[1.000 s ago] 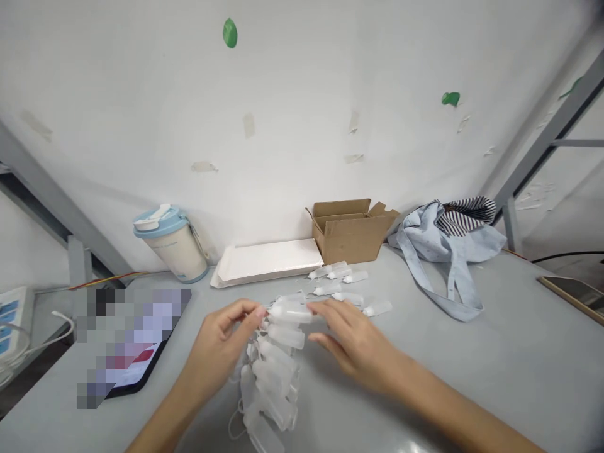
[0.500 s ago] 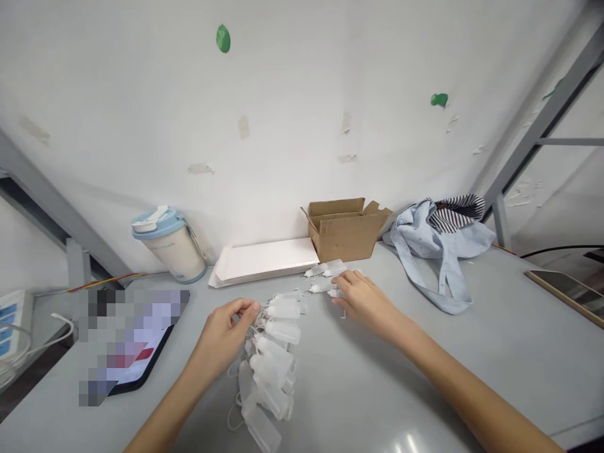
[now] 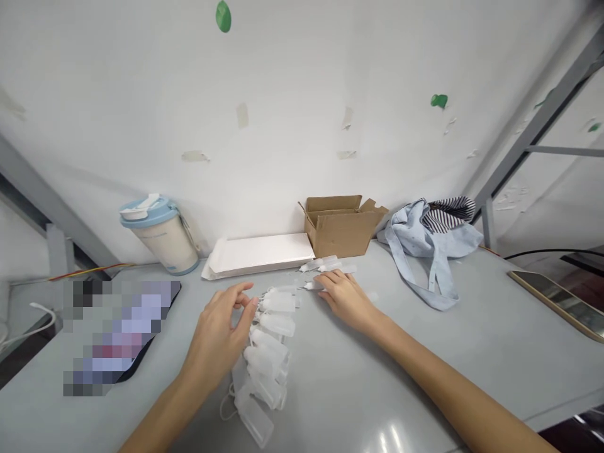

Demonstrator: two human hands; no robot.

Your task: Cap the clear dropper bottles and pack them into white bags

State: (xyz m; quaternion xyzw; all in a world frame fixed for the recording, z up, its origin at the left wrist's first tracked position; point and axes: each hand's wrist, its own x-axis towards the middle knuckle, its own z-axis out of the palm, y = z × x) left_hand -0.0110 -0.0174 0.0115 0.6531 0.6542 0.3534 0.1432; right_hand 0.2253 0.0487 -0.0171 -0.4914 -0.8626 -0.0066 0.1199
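Note:
A pile of small translucent squeeze bottles with thin white cap loops lies in a rough column across the middle of the table. My left hand is at the upper left of this pile, thumb and forefinger apart, partly covering the caps. Farther back and to the right, several more bottles with narrow tips lie on their sides. My right hand is low over them, thumb and fingers around one bottle, whose pointed end sticks out to the left. The rest of that bottle is hidden under the fingers.
Behind the bottles are a white flat box and an open cardboard box. A blue-lidded cup and a partly blurred phone are on the left. A light blue cloth bag and another phone-like device lie right.
My left thumb and forefinger have spread apart by the pile's caps. My right hand has closed in around a bottle at the back. The view has shifted slightly.

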